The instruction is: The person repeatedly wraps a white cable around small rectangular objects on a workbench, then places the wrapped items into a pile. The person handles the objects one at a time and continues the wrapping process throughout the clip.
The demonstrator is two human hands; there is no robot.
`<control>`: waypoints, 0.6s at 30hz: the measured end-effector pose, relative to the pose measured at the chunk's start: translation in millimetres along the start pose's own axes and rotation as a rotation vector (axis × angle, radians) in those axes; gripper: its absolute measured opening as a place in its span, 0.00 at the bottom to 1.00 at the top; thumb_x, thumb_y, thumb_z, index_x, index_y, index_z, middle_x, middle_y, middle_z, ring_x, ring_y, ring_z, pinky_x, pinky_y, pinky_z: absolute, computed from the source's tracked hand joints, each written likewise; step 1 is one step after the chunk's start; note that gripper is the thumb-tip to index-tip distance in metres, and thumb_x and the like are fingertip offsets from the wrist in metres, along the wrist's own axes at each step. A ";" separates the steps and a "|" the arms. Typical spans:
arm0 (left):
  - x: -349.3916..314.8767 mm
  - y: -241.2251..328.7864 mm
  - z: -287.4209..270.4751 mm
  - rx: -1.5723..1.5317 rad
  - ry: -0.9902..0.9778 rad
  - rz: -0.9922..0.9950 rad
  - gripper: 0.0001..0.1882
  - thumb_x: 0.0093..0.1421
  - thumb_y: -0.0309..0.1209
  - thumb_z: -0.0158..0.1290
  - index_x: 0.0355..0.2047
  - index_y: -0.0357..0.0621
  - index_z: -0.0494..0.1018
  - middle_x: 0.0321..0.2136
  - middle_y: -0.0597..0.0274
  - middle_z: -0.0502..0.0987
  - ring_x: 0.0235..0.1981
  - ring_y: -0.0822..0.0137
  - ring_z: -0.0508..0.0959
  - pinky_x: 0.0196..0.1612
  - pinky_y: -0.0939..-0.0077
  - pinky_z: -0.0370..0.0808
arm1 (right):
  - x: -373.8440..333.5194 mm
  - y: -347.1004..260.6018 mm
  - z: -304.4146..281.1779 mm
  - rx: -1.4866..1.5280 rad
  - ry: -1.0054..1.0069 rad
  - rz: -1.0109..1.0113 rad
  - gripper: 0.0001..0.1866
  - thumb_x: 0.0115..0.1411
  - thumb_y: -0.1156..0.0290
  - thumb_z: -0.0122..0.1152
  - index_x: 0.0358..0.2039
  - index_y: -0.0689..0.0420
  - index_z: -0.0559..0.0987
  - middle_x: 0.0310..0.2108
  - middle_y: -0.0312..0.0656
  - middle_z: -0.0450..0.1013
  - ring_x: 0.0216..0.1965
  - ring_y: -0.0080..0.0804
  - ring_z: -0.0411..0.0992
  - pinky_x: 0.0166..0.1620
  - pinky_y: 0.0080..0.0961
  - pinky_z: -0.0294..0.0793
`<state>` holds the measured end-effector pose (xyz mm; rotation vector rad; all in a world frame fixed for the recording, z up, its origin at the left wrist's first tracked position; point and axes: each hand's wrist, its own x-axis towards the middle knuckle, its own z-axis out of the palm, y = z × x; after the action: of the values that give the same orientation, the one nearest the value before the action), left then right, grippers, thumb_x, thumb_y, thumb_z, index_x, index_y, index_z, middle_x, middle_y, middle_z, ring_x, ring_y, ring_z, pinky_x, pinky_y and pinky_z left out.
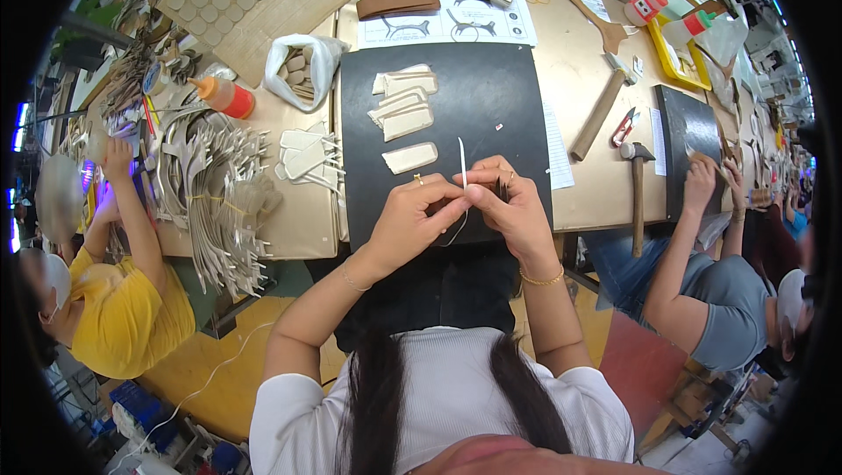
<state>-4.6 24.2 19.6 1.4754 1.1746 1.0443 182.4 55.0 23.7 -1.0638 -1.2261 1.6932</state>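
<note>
Both hands meet over the near part of a black work mat (491, 115). A thin pale strip (462, 155) stands up from between the fingertips, and a narrow dark-edged end trails below them. My left hand (421, 212) is closed in a pinch on the strip. Closed as well, my right hand (513, 207) pinches it from the other side, thumb against the left fingertips. The fingers hide the strip's middle. Just beyond, a single cream rounded tab (410, 157) lies on the mat, with a fanned group of similar tabs (405, 115) farther off.
Left of the mat lie strap bundles (219, 185), white tabs (307, 155), a bag of pieces (303, 71) and a red-orange bottle (226, 98). At right are two hammers (638, 194), (601, 111) and a red utility knife (624, 127). Co-workers sit on both sides.
</note>
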 end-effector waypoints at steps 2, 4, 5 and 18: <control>-2.2 -1.4 2.1 0.057 0.013 0.031 0.07 0.64 0.27 0.63 0.36 0.35 0.81 0.26 0.62 0.76 0.24 0.73 0.74 0.29 0.76 0.70 | 1.2 0.0 2.3 -0.019 0.006 -0.030 0.09 0.67 0.70 0.67 0.40 0.64 0.83 0.44 0.35 0.74 0.22 0.11 0.62 0.21 0.12 0.56; -4.7 -2.4 4.3 0.058 0.012 -0.005 0.06 0.63 0.26 0.62 0.37 0.35 0.81 0.27 0.60 0.77 0.25 0.70 0.75 0.30 0.74 0.72 | 0.5 -0.3 1.8 0.045 0.024 0.034 0.07 0.66 0.72 0.67 0.40 0.63 0.83 0.43 0.39 0.78 0.22 0.11 0.63 0.21 0.11 0.57; -6.1 -2.7 5.4 0.055 0.001 0.020 0.06 0.63 0.27 0.62 0.36 0.36 0.81 0.26 0.60 0.76 0.25 0.68 0.75 0.30 0.72 0.72 | -0.2 -0.3 1.3 0.074 0.034 0.071 0.07 0.66 0.72 0.68 0.39 0.62 0.83 0.42 0.41 0.80 0.22 0.11 0.63 0.21 0.11 0.58; -27.1 -33.8 -7.1 0.981 0.042 0.221 0.28 0.59 0.37 0.65 0.56 0.38 0.75 0.55 0.52 0.75 0.58 0.52 0.71 0.59 0.54 0.67 | 14.3 6.4 -8.8 -0.818 0.226 -0.509 0.10 0.60 0.78 0.71 0.43 0.60 0.86 0.26 0.35 0.73 0.26 0.23 0.72 0.27 0.24 0.69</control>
<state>-22.1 1.8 -13.9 2.3764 1.6993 0.6316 184.9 69.3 13.3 -1.2049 -1.8928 0.6517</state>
